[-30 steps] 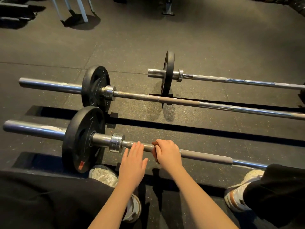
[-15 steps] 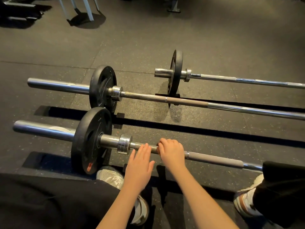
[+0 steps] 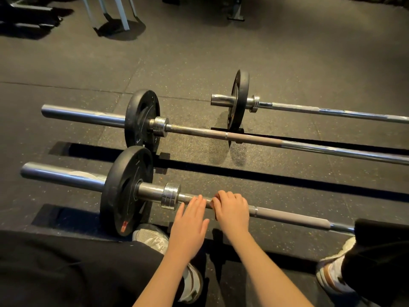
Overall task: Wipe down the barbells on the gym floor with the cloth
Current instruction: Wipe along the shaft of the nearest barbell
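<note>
Three barbells lie side by side on the dark rubber floor. On the nearest barbell (image 3: 287, 217), my right hand (image 3: 232, 210) is closed around the shaft, just right of the steel collar (image 3: 170, 196). A sliver of brownish cloth (image 3: 212, 203) shows at the left edge of that fist; the rest is hidden under the hand. My left hand (image 3: 190, 220) lies flat beside it, fingers apart, fingertips touching the shaft. A black plate (image 3: 124, 191) sits left of the collar. Behind lie the middle barbell (image 3: 254, 138) and the far barbell (image 3: 309, 108), untouched.
My two pale shoes (image 3: 152, 240) (image 3: 332, 271) and black trouser legs are just in front of the nearest bar. White frame legs (image 3: 110, 12), a dark machine base (image 3: 235, 12) and more equipment (image 3: 28, 16) stand along the back edge.
My right hand has crept slightly left along the shaft toward the collar. The left hand has kept its flat pose. The view has shifted a little, so the barbells sit further right in frame.
</note>
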